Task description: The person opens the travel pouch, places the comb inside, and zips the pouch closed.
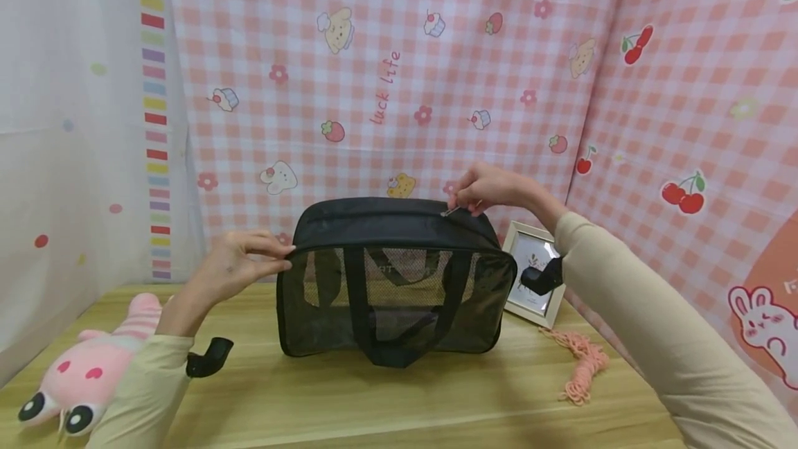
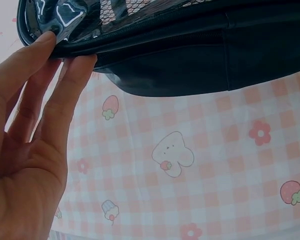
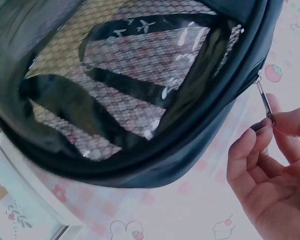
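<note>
A black bag [image 1: 399,227] with clear and mesh panels and dark straps stands upright on the wooden table. My left hand [image 1: 246,262] pinches its upper left corner, thumb in front and fingers behind; the left wrist view shows this grip on the piped edge [image 2: 75,50]. Over the right part of the bag's top, my right hand [image 1: 489,187] pinches a silver zipper pull [image 3: 264,100] between thumb and fingertips. In the right wrist view the pull stretches taut from the zipper slider at the bag's top seam.
A framed picture [image 1: 530,276] leans behind the bag's right end. Near it lies a bundle of pink cord [image 1: 584,366]. At the left of the table [image 1: 349,407] is a pink plush toy [image 1: 93,373], partly behind my left sleeve. Checked curtains hang behind and to the right.
</note>
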A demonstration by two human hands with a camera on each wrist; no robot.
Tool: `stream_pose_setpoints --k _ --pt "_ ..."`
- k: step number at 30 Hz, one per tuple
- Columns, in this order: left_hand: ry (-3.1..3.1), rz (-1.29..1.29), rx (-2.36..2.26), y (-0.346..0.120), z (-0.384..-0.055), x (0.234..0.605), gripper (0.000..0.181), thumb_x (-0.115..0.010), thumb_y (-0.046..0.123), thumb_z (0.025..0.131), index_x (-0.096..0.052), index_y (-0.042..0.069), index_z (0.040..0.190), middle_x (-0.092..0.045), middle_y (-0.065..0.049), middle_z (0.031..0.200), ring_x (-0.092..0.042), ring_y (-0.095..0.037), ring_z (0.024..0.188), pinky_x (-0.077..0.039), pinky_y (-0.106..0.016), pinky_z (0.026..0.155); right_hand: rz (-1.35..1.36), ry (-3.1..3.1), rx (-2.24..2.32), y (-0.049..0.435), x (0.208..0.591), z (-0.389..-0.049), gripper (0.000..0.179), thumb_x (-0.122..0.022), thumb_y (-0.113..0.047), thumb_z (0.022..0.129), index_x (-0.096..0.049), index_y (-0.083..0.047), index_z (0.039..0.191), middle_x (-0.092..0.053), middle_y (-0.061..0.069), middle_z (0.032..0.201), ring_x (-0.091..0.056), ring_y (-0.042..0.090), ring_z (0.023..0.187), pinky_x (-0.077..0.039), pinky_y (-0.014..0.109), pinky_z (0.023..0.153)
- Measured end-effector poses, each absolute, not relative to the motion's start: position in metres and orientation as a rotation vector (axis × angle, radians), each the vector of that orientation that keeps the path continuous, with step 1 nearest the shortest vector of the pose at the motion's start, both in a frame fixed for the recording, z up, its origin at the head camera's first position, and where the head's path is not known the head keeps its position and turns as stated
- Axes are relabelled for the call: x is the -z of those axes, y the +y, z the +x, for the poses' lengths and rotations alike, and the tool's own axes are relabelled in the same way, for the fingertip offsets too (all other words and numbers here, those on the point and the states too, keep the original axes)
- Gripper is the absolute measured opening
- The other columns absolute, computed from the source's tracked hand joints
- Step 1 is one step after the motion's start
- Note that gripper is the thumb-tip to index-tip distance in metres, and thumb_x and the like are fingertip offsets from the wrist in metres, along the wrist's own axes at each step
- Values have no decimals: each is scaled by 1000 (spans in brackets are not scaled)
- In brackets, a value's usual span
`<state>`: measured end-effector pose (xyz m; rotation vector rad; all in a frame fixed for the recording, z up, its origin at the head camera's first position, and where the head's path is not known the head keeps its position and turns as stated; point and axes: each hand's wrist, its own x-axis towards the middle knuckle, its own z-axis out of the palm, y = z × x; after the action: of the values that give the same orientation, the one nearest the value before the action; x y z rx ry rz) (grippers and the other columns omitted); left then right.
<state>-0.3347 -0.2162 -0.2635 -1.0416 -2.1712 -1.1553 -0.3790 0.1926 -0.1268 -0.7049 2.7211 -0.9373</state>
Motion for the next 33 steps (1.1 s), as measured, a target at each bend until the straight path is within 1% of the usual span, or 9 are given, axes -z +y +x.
stream_pose_setpoints --k 3,6,16,21,25,30,33 --pt "-2176 -1033 1144 -216 -335 264 19 -76 0 78 -77 6 97 -68 -1 88 -63 -11 78 -54 -25 60 -702 2731 918 197 128 -379 24 -47 0 92 -69 9 92 -61 12 78 -48 14 62 -50 25 58" --pt "-2186 -1023 1130 -216 -334 263 19 -76 2 79 -77 7 97 -68 -1 89 -62 -11 80 -54 -25 60 -716 2731 909 201 128 -378 24 -47 0 92 -69 9 91 -64 13 84 -48 13 61 -49 25 57" --pt "-2209 -1007 1143 -216 -331 262 19 -77 6 79 -76 7 98 -67 -1 88 -61 -12 77 -52 -24 59 -709 2723 915 212 131 -377 25 -46 0 93 -69 10 94 -67 16 95 -46 13 59 -48 25 57" --pt "-2228 -983 1153 -216 -331 264 19 -77 7 80 -76 7 99 -67 -1 88 -62 -11 79 -53 -24 60 -690 2735 910 215 132 -376 24 -47 0 92 -70 8 95 -67 15 93 -48 13 60 -48 24 57" --pt "-2218 -978 1138 -216 -331 265 20 -78 7 79 -76 7 99 -68 0 88 -62 -10 79 -53 -24 60 -669 2753 904 220 134 -377 24 -47 0 92 -70 8 95 -67 15 91 -49 13 59 -46 23 55" --pt "-2207 -979 1124 -215 -332 264 19 -78 7 79 -77 7 98 -68 0 88 -62 -10 79 -53 -24 59 -678 2776 892 227 138 -377 25 -47 -1 91 -71 6 92 -69 15 92 -50 16 61 -46 24 55" --pt "-2208 -989 1128 -214 -332 264 19 -77 7 79 -76 7 99 -67 0 87 -62 -11 78 -53 -25 59 -683 2787 889 231 141 -376 25 -47 -2 92 -71 6 92 -67 15 86 -50 17 61 -46 24 55"
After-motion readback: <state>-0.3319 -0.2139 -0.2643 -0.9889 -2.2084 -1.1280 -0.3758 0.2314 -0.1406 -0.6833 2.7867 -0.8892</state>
